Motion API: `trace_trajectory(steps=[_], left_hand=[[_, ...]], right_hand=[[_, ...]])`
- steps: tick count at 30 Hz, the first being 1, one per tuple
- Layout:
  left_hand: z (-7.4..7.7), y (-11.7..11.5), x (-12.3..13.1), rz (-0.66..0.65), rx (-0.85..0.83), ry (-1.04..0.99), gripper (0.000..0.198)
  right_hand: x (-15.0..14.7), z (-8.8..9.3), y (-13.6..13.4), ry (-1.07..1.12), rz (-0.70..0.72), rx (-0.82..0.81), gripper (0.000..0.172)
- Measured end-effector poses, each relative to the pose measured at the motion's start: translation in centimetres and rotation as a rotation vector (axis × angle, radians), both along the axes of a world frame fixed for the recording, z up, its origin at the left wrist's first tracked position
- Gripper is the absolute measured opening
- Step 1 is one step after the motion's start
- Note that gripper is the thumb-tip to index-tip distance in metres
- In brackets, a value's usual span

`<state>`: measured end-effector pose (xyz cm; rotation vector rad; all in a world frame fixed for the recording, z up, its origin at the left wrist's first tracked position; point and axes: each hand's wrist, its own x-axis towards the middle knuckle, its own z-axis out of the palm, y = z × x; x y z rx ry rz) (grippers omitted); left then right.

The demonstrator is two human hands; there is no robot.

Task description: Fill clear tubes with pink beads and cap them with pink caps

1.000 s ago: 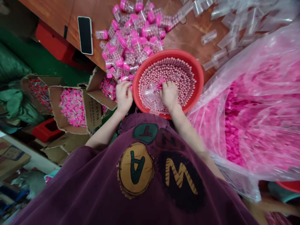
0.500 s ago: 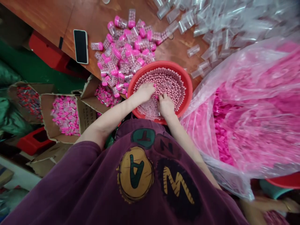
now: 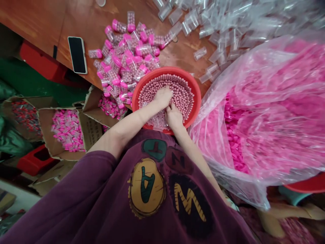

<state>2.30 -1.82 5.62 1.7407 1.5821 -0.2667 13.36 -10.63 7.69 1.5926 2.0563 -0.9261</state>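
A red basin [image 3: 197,98] holds a mass of small pink beads [image 3: 184,91], and both hands are inside it. My left hand [image 3: 163,97] lies over the middle of the beads with its fingers curled down; a small glint shows at its fingertips, but what it grips is hidden. Just nearer to me, my right hand [image 3: 174,117] is closed, fingertips pressed together; its contents cannot be made out. Clear empty tubes [image 3: 157,122] lie on the beads at the basin's near side, beside my right hand.
Filled pink-capped tubes [image 3: 127,62] are heaped beyond the basin, with a phone [image 3: 77,55] to their left. Clear tubes [image 3: 223,25] lie at the far right. A plastic bag [image 3: 266,112] of pink caps bulges at right. Cardboard boxes [image 3: 95,130] stand at left. Another person's arm [image 3: 291,211] shows lower right.
My left hand has moved further over the beads towards the right, its fingertips now turned down. My right hand stays close beside it. The whole view has shifted slightly.
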Motion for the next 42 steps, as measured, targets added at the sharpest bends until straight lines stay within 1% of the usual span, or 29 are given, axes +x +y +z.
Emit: trace_trajectory(steps=[3,5,8,10,12,14,17,19,20,22,24,26,27,29,31,33,37,42], left_hand=[[-0.4,0.4,1.3,0.000,-0.020,0.012,0.056],[-1.1,0.4,1.6,0.002,-0.021,-0.044,0.051],[-2.3,-0.4,0.7,0.041,0.025,-0.197,0.039],[-3.0,-1.4,-0.6,0.094,0.080,-0.288,0.037],[-3.5,-2.4,-1.8,0.177,0.139,-0.380,0.041],[-3.8,-3.2,-2.7,0.314,0.157,-0.497,0.047],[-3.8,-4.1,-3.6,0.550,0.054,-0.741,0.051],[-3.4,-4.5,-4.0,0.669,-0.040,-0.914,0.053],[-3.0,-4.7,-4.2,0.714,-0.078,-0.985,0.054],[-2.0,-5.0,-4.4,0.794,-0.134,-1.080,0.055],[-0.8,-5.4,-4.6,0.858,-0.196,-1.152,0.054],[0.3,-5.7,-4.8,0.909,-0.273,-1.224,0.052],[0.9,-5.8,-4.9,0.933,-0.312,-1.252,0.051],[1.7,-6.1,-5.1,0.993,-0.372,-1.280,0.045],[2.4,-6.2,-5.3,1.056,-0.411,-1.283,0.035],[2.9,-6.4,-5.4,1.095,-0.441,-1.290,0.027],[3.5,-6.7,-5.6,1.128,-0.478,-1.310,0.021],[4.1,-6.8,-5.5,1.150,-0.489,-1.332,0.018]], right_hand=[[-0.1,-0.2,-0.1,0.012,-0.037,-0.005,0.057],[-0.1,-0.2,-0.3,0.017,-0.070,0.002,0.059],[-0.1,-0.4,-0.6,0.028,-0.091,0.010,0.059],[0.2,-0.8,-0.8,0.045,-0.104,0.018,0.056],[0.8,-1.3,-1.1,0.089,-0.146,0.043,0.052],[1.8,-2.0,-1.3,0.168,-0.212,0.090,0.042],[3.8,-2.9,-1.3,0.320,-0.337,0.180,0.025],[5.0,-3.1,-1.0,0.410,-0.456,0.244,0.023],[5.4,-3.0,-0.7,0.454,-0.526,0.274,0.026],[5.9,-2.8,0.0,0.565,-0.679,0.300,0.039],[6.1,-2.6,0.7,0.733,-0.826,0.241,0.055],[6.1,-2.4,1.4,0.921,-0.934,0.120,0.067],[6.1,-2.3,1.7,0.999,-0.954,0.056,0.070],[6.1,-2.1,2.0,1.095,-0.918,-0.041,0.073],[6.1,-1.8,2.0,1.131,-0.831,-0.089,0.074],[5.9,-1.5,1.8,1.162,-0.780,-0.099,0.075],[5.3,-0.5,1.5,1.227,-0.820,-0.102,0.077],[5.0,1.3,1.0,1.244,-0.854,-0.116,0.068]])
